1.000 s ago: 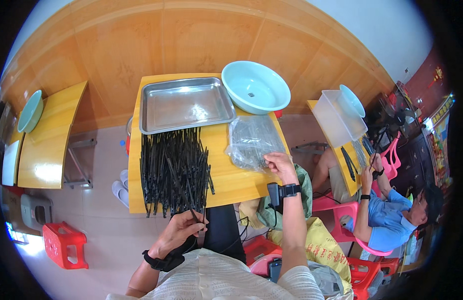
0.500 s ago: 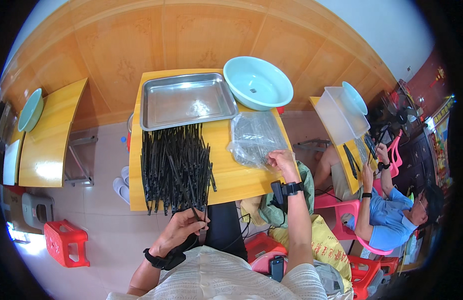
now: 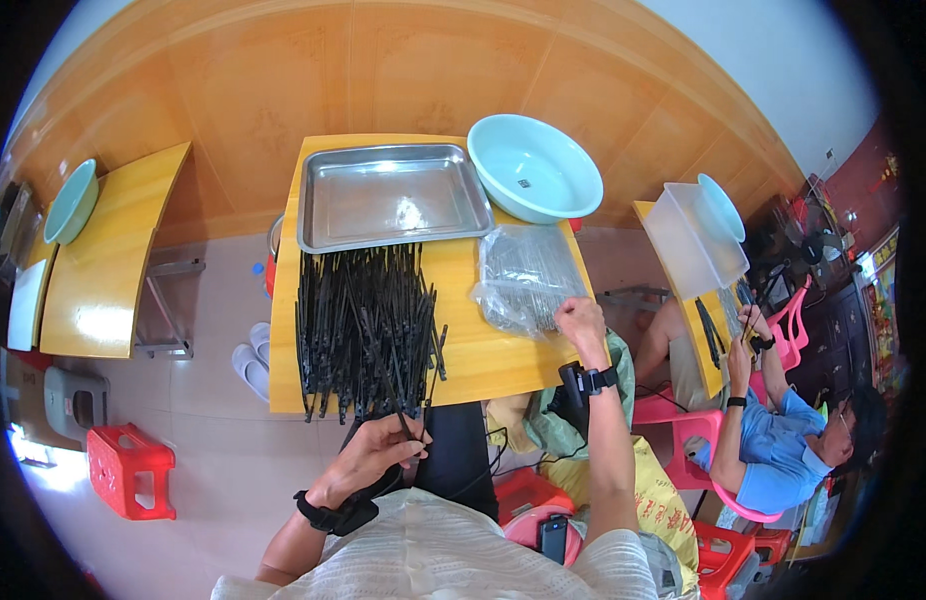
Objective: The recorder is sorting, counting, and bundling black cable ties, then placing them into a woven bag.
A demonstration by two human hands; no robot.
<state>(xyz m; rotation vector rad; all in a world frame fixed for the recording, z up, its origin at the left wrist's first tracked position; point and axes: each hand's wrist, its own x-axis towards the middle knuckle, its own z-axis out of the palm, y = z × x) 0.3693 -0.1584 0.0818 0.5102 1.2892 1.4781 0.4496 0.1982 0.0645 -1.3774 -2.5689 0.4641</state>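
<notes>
Beside the near edge of the yellow table, my left hand (image 3: 378, 455) is closed, thumb and fingers pinching a thin black strip (image 3: 404, 424). A large bundle of similar thin black strips (image 3: 363, 335) lies just beyond it, their near ends sticking out over the edge. My right hand (image 3: 581, 325) is closed at the near right corner of a clear plastic bag (image 3: 528, 275). Thin greyish pieces show through the bag. Whatever the right fingers grip is too small or hidden to make out.
A metal tray (image 3: 393, 200) and a pale blue basin (image 3: 536, 168) stand at the table's (image 3: 458, 365) far side. On the right, a seated person (image 3: 783, 445) handles black strips by a translucent box (image 3: 698, 235). A red stool (image 3: 131, 472) stands at left.
The whole view has shifted slightly, so the table appears a little farther right. Both hands stay closed in nearly the same places; the left fingers have shifted a little on the strip.
</notes>
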